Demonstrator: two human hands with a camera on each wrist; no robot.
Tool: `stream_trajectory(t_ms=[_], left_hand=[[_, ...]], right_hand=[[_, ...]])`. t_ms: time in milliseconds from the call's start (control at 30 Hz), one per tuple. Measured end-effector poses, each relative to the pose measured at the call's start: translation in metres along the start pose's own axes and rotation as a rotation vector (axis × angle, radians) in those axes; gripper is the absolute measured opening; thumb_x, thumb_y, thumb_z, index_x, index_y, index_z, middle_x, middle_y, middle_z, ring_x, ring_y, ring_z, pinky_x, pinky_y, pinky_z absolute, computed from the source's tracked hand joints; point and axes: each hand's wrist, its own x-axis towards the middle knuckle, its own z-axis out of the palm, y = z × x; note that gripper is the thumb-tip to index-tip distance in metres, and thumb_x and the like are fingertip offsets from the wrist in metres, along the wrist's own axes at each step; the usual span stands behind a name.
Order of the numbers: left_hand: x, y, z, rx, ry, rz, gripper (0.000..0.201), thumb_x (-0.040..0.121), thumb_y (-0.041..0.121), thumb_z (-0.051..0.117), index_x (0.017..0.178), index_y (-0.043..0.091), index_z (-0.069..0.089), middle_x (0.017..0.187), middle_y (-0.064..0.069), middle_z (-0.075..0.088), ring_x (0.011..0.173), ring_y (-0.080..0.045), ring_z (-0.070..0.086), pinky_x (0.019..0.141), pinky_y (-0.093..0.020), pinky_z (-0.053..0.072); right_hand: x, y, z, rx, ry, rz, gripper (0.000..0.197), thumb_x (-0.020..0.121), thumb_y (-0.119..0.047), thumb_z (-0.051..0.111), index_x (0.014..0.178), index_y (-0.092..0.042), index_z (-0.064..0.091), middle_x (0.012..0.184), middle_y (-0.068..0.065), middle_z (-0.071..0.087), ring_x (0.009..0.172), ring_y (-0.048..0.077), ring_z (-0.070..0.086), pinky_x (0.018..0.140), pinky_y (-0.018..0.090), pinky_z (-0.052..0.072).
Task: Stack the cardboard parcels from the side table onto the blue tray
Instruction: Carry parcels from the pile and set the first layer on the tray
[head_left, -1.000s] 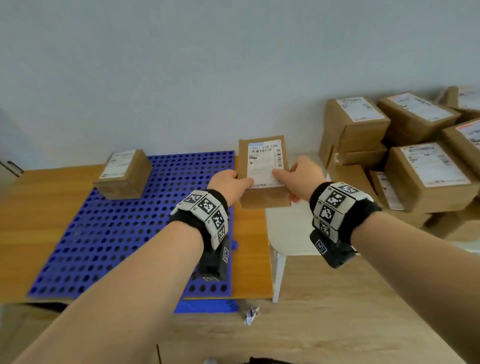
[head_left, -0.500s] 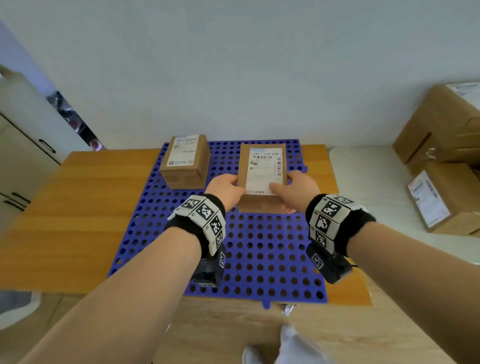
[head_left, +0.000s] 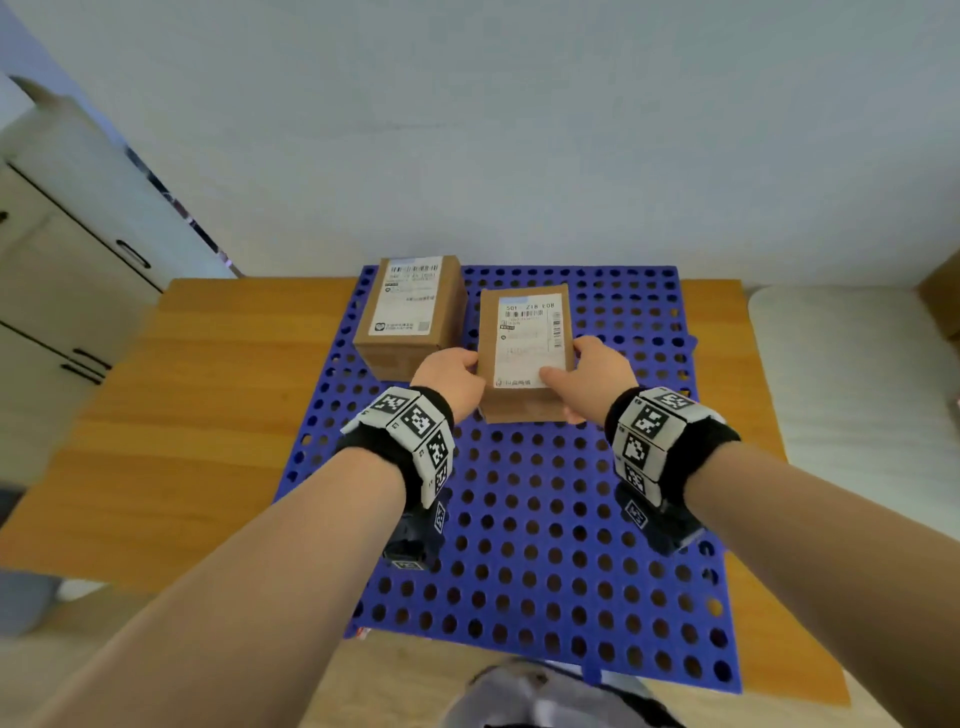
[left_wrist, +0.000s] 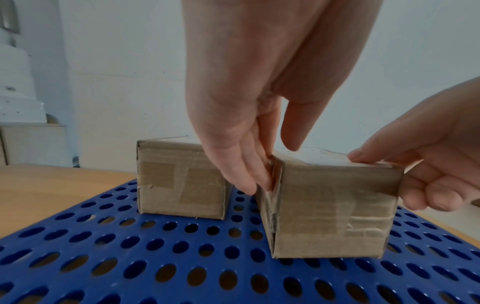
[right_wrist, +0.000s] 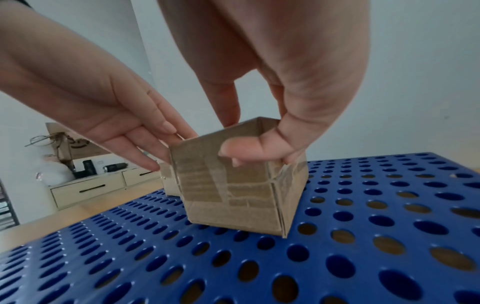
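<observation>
A blue perforated tray (head_left: 545, 519) lies on a wooden table (head_left: 208, 415). The cardboard parcel (head_left: 524, 348) with a white label sits on the tray's back half, its base touching the surface in the left wrist view (left_wrist: 330, 205). My left hand (head_left: 457, 371) grips its left side, fingers (left_wrist: 249, 174) down the side and thumb on top. My right hand (head_left: 587, 371) grips the right side, with fingers (right_wrist: 259, 148) curled over the near corner. A second labelled parcel (head_left: 410, 312) stands just to the left at the tray's back corner, a narrow gap apart (left_wrist: 182, 179).
A white side table (head_left: 852, 374) adjoins the wooden table on the right, with a cardboard box (head_left: 943, 301) at the frame edge. A pale cabinet (head_left: 62, 291) stands at the left. The near half and right part of the tray hold nothing.
Both hands carried the parcel left from the side table and over the tray, then lowered it beside the first parcel. The view turned left, so the pile of parcels left the frame.
</observation>
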Motion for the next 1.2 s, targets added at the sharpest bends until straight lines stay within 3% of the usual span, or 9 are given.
stream_trajectory(t_ms=[67, 100, 200, 300, 400, 500, 667, 1000, 1200], left_hand=[[0.004, 0.001, -0.007, 0.026, 0.021, 0.032, 0.022, 0.095, 0.008, 0.043, 0.091, 0.013, 0.064, 0.091, -0.002, 0.053, 0.093, -0.018, 0.051, 0.09, -0.032, 0.046], [0.006, 0.0, -0.012, 0.044, 0.05, 0.061, 0.024, 0.096, 0.009, 0.041, 0.093, 0.016, 0.064, 0.094, -0.001, 0.055, 0.095, -0.018, 0.051, 0.089, -0.03, 0.043], [0.019, -0.006, -0.03, 0.071, 0.197, 0.1, 0.034, 0.098, 0.012, 0.039, 0.127, 0.011, 0.058, 0.127, -0.006, 0.059, 0.117, -0.022, 0.054, 0.098, -0.031, 0.04], [0.039, -0.022, -0.044, 0.23, 0.26, 0.146, 0.033, 0.095, 0.012, 0.043, 0.124, 0.009, 0.056, 0.129, -0.013, 0.054, 0.118, -0.029, 0.051, 0.098, -0.037, 0.041], [0.054, -0.039, -0.05, 0.436, 0.162, 0.16, 0.046, 0.096, 0.026, 0.042, 0.141, 0.015, 0.038, 0.151, -0.011, 0.031, 0.14, -0.03, 0.026, 0.114, -0.043, 0.025], [0.06, -0.051, -0.051, 0.525, 0.071, 0.156, 0.054, 0.099, 0.037, 0.035, 0.15, 0.022, 0.021, 0.16, -0.004, 0.007, 0.146, -0.03, 0.003, 0.117, -0.05, 0.008], [0.062, -0.06, -0.052, 0.448, 0.001, 0.127, 0.056, 0.098, 0.046, 0.032, 0.15, 0.035, 0.013, 0.16, 0.01, 0.0, 0.146, -0.03, -0.003, 0.108, -0.069, 0.011], [0.061, -0.062, -0.048, 0.451, 0.015, 0.147, 0.057, 0.098, 0.048, 0.031, 0.15, 0.035, 0.011, 0.16, 0.009, 0.0, 0.146, -0.031, -0.002, 0.107, -0.067, 0.021], [0.061, -0.059, -0.048, 0.442, 0.008, 0.14, 0.057, 0.098, 0.048, 0.032, 0.15, 0.035, 0.012, 0.16, 0.008, 0.001, 0.146, -0.031, -0.002, 0.107, -0.067, 0.02]], right_hand=[[0.008, -0.003, 0.002, 0.009, 0.023, 0.007, 0.047, 0.089, -0.028, 0.056, 0.128, -0.008, 0.039, 0.114, 0.013, 0.061, 0.086, 0.03, 0.064, 0.067, 0.037, 0.057], [0.01, -0.005, 0.003, 0.004, 0.04, 0.014, 0.05, 0.089, -0.029, 0.056, 0.131, -0.008, 0.036, 0.117, 0.014, 0.058, 0.09, 0.03, 0.064, 0.07, 0.039, 0.057], [0.01, -0.012, 0.008, -0.198, 0.145, -0.017, 0.062, 0.089, -0.035, 0.055, 0.14, -0.014, 0.027, 0.13, 0.015, 0.041, 0.108, 0.033, 0.053, 0.08, 0.039, 0.05], [0.006, -0.022, 0.015, -0.52, 0.267, -0.191, 0.068, 0.087, -0.047, 0.051, 0.145, -0.026, 0.023, 0.146, 0.009, 0.026, 0.129, 0.032, 0.031, 0.102, 0.042, 0.035], [0.007, -0.026, 0.031, -0.581, 0.173, -0.231, 0.066, 0.088, -0.057, 0.046, 0.146, -0.033, 0.023, 0.158, 0.004, 0.005, 0.143, 0.032, 0.005, 0.114, 0.047, 0.014], [0.011, -0.03, 0.045, -0.53, 0.118, -0.173, 0.068, 0.089, -0.058, 0.043, 0.148, -0.033, 0.02, 0.159, 0.003, -0.003, 0.145, 0.029, -0.011, 0.117, 0.047, 0.006], [0.021, -0.042, 0.052, -0.526, 0.124, -0.131, 0.069, 0.09, -0.058, 0.042, 0.148, -0.032, 0.017, 0.159, 0.006, -0.002, 0.145, 0.03, -0.012, 0.118, 0.045, 0.004], [0.034, -0.053, 0.058, -0.531, 0.125, -0.114, 0.068, 0.09, -0.058, 0.041, 0.148, -0.033, 0.017, 0.159, 0.005, -0.002, 0.145, 0.03, -0.012, 0.119, 0.044, 0.002], [0.034, -0.052, 0.059, -0.55, 0.126, -0.13, 0.067, 0.09, -0.059, 0.038, 0.148, -0.034, 0.017, 0.159, 0.005, -0.001, 0.145, 0.03, -0.011, 0.12, 0.044, 0.003]])
